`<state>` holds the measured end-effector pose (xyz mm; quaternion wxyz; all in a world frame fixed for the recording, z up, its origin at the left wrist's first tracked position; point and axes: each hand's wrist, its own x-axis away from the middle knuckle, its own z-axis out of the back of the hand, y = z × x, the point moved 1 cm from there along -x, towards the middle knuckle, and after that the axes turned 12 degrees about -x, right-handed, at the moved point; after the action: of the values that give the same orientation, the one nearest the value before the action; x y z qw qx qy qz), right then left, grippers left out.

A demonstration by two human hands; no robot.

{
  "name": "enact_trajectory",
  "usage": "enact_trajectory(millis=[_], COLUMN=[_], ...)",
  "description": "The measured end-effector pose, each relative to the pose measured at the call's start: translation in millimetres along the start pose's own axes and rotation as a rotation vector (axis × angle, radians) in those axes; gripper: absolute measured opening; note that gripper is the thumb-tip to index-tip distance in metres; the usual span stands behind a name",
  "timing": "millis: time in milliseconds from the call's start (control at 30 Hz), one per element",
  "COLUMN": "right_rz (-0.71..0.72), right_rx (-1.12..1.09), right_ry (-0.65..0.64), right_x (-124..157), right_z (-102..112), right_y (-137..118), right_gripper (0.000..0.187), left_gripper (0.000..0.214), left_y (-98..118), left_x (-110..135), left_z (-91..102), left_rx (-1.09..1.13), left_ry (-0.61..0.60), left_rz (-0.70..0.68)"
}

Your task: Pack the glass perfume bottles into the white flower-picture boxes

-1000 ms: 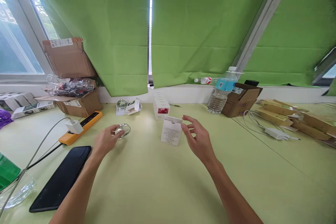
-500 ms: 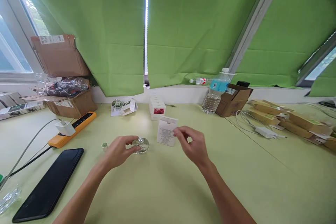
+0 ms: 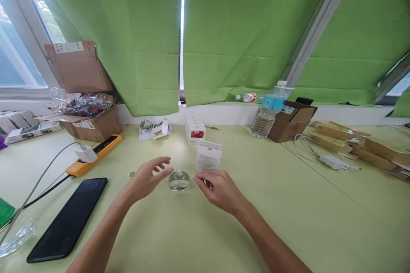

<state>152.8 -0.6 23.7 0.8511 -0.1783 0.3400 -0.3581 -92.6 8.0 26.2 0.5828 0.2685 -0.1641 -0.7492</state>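
Note:
A round clear glass perfume bottle (image 3: 179, 180) stands on the pale green table (image 3: 256, 222) between my two hands, touching neither. My left hand (image 3: 147, 178) is open and empty, just left of the bottle. Near the bottle's right side is my right hand (image 3: 218, 187), fingertips pointing at it and holding nothing I can see. A white carton (image 3: 208, 157) stands upright just behind that hand. A small round cap (image 3: 131, 174) lies left of my left hand.
Behind stand a second glass bottle (image 3: 146, 126), an opened white carton (image 3: 161, 128) and a stack of white cartons (image 3: 195, 130). To the left lie an orange power strip (image 3: 92, 155) and a black phone (image 3: 67, 219). A water bottle (image 3: 267, 115) and a cardboard box (image 3: 291, 121) stand back right.
My left hand has let go of the glass bottle and drawn back left. The bottle now stands alone on the table. My right hand has moved down and left, away from the carton's top.

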Motion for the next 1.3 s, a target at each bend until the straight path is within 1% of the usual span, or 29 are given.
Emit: enact_trajectory(millis=[67, 100, 133, 200, 233, 300, 400, 467, 533, 633, 767, 833, 933, 1067, 1167, 1300], right_rz=[0.003, 0.006, 0.01, 0.02, 0.026, 0.04, 0.062, 0.076, 0.089, 0.104, 0.106, 0.11, 0.111, 0.105, 0.102, 0.099], right_rx=[0.005, 0.004, 0.001, -0.003, -0.004, 0.002, 0.008, 0.004, -0.001, -0.01, -0.018, -0.021, -0.021, -0.005, 0.002, 0.007], right_ry=[0.009, 0.013, 0.018, 0.028, 0.035, 0.055, 0.082, 0.089, 0.089, 0.085, 0.076, 0.076, 0.072, 0.053, 0.038, 0.029], right_x=[0, 0, 0, 0, 0, 1, 1, 1, 2, 2, 2, 3, 3, 4, 5, 6], right_z=[1, 1, 1, 1, 1, 1, 0, -1, -1, -1, -1, -1, -2, -4, -5, -6], right_y=[0, 0, 0, 0, 1, 2, 4, 5, 4, 3, 1, -1, -3, -3, -3, -4], right_gripper=[0.03, 0.03, 0.029, 0.028, 0.028, 0.027, 0.027, 0.025, 0.025, 0.025, 0.023, 0.023, 0.022, 0.022, 0.022, 0.023], left_gripper=[0.046, 0.046, 0.045, 0.043, 0.044, 0.046, 0.035, 0.025, 0.02, 0.018, 0.019, 0.02, 0.02, 0.021, 0.022, 0.02], left_y=[-16, -24, -33, -49, -55, -62, -62, -58, -53, -44, -30, -21, -4, 15, 18, 12], left_x=[-2, -2, -1, 1, 3, 6, 7, 7, 6, 8, 14, 16, 18, 20, 21, 20], left_z=[13.9, 20.8, 27.1, 36.2, 39.1, 40.9, 36.5, 31.2, 26.1, 21.3, 17.6, 14.1, 4.5, -9.2, -11.7, -2.0], left_rx=[-0.133, -0.246, -0.35, -0.448, -0.464, -0.476, -0.463, -0.42, -0.37, -0.298, -0.154, -0.121, -0.102, -0.131, -0.133, -0.076], left_ry=[0.156, 0.209, 0.229, 0.188, 0.162, 0.06, -0.077, -0.13, -0.169, -0.238, -0.424, -0.497, -0.535, -0.512, -0.5, -0.507], left_rz=[0.144, 0.222, 0.303, 0.414, 0.447, 0.48, 0.417, 0.339, 0.284, 0.229, 0.167, 0.132, 0.055, -0.029, -0.04, 0.011])
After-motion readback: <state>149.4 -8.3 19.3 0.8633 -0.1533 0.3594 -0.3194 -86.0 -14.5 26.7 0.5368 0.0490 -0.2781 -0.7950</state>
